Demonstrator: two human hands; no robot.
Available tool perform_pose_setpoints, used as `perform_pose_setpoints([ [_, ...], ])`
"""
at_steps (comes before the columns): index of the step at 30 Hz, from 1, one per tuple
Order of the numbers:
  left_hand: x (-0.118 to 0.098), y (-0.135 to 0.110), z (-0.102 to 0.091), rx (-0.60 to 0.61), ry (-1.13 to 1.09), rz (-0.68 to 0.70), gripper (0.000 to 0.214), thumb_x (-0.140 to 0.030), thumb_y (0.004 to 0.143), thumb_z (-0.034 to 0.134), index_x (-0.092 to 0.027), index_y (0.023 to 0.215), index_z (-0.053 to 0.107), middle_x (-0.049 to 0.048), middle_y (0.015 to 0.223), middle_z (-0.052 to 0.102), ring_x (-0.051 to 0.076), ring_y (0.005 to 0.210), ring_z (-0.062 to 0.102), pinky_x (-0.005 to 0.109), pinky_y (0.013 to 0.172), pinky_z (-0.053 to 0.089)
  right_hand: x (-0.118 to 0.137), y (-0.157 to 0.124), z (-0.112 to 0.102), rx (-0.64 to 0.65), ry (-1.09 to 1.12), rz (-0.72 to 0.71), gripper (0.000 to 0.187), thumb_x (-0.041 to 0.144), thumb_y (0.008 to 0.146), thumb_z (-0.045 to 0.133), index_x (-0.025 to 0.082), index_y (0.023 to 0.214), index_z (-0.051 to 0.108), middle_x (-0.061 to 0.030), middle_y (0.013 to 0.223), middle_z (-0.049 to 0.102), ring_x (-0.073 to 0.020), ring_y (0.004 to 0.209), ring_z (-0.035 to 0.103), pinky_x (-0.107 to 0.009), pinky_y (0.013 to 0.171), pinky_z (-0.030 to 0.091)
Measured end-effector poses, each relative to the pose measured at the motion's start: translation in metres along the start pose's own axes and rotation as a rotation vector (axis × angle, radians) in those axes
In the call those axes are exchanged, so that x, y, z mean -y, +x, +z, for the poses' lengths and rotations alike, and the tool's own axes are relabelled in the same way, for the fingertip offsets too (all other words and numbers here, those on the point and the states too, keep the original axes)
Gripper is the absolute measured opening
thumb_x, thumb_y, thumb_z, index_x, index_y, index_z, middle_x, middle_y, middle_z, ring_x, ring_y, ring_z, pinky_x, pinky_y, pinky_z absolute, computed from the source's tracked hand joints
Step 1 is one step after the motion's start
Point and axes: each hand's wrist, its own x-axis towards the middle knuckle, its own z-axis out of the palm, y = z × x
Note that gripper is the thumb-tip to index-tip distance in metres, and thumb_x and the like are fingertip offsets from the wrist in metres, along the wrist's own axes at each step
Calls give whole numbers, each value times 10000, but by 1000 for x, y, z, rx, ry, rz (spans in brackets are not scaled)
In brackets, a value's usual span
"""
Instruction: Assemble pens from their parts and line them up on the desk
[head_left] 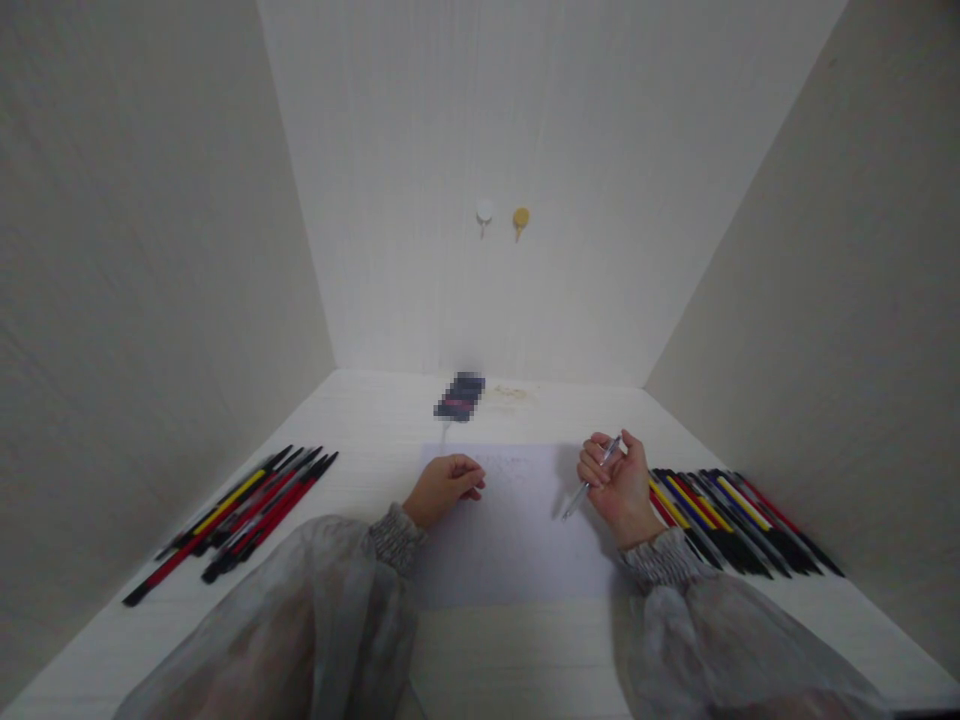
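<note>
My right hand (621, 485) is closed around a clear, silver-looking pen (592, 480), whose tip points down at the right side of a white sheet of paper (517, 540). My left hand (446, 487) rests on the sheet's left part with its fingers curled loosely; nothing shows in them. Faint marks sit on the paper near its top. Both arms wear grey translucent sleeves with knit cuffs.
A row of red, black and yellow pens (240, 510) lies on the white table (517, 650) at the left. Another row of several red, yellow, blue and black pens (735, 515) lies right of my right hand. A blurred dark object (459, 396) sits by the back wall, with two wall hooks (501, 217) above.
</note>
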Motion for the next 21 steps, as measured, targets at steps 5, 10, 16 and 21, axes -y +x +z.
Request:
perform_pose_setpoints([
  [5, 1, 0, -1, 4, 24, 11, 213, -330, 658, 568, -122, 700, 547, 22, 639, 606, 92, 520, 567, 222, 547, 456, 0, -2, 0, 4, -35, 3, 199, 284, 681, 416, 160, 616, 558, 64, 412, 347, -31, 272, 215, -150, 248, 181],
  [10, 0, 0, 0, 1, 30, 9, 216, -334, 654, 568, -124, 700, 543, 19, 634, 606, 94, 516, 566, 229, 550, 459, 1, -2, 4, -37, -44, -58, 223, 321, 699, 468, 163, 551, 520, 29, 503, 462, -16, 296, 230, -152, 264, 218],
  [16, 7, 2, -1, 14, 107, 38, 223, -348, 663, 551, -131, 713, 549, 29, 659, 617, 113, 554, 582, 248, 578, 459, -5, 0, 10, -64, -216, -143, 348, 319, 706, 510, 163, 402, 446, -33, 627, 587, -72, 480, 478, -214, 455, 412],
  [21, 13, 4, -3, 23, 203, 86, 238, -366, 674, 532, -138, 736, 562, 38, 693, 633, 133, 605, 598, 258, 614, 451, -17, -6, 13, -25, -603, -105, 435, 498, 763, 395, 126, 731, 617, 9, 394, 496, -81, 348, 420, -214, 376, 337],
])
